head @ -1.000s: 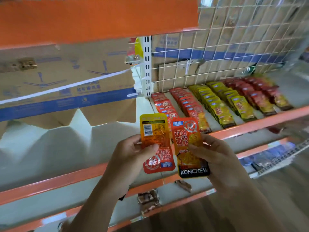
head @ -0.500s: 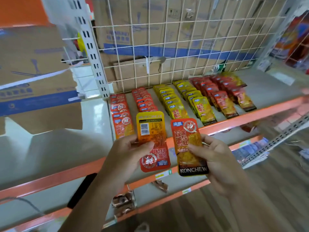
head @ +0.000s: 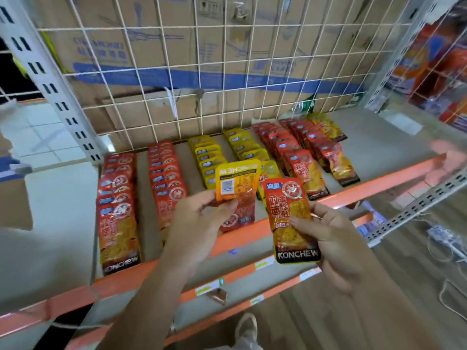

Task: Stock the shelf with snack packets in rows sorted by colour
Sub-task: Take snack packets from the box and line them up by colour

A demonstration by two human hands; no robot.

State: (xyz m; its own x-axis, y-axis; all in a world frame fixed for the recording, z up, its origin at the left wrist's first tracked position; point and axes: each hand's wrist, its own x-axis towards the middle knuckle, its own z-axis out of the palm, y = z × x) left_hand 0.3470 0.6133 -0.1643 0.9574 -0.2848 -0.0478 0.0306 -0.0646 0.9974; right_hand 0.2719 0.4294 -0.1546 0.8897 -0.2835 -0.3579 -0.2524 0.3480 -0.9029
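My left hand (head: 199,223) grips a snack packet (head: 236,184) turned upside down, its yellow-orange back with a barcode facing me. My right hand (head: 328,246) pinches a red packet (head: 290,218) with its front toward me and KONCHEW printed at the bottom. Both packets hang in front of the shelf's orange front edge (head: 379,184). On the grey shelf lie rows of packets: two red rows (head: 118,198) on the left, two yellow rows (head: 209,155) in the middle, and two red rows (head: 298,152) on the right.
A white wire grid (head: 227,72) backs the shelf, with cardboard boxes behind it. A white slotted upright (head: 50,87) stands at the left. The shelf's right part (head: 379,137) is bare grey. Lower orange-edged shelves (head: 252,269) and a wooden floor with cables (head: 449,248) lie below.
The view has swung right and closer, so the rows now fill the middle. Both hands keep the same packets and have risen toward the shelf's front edge.
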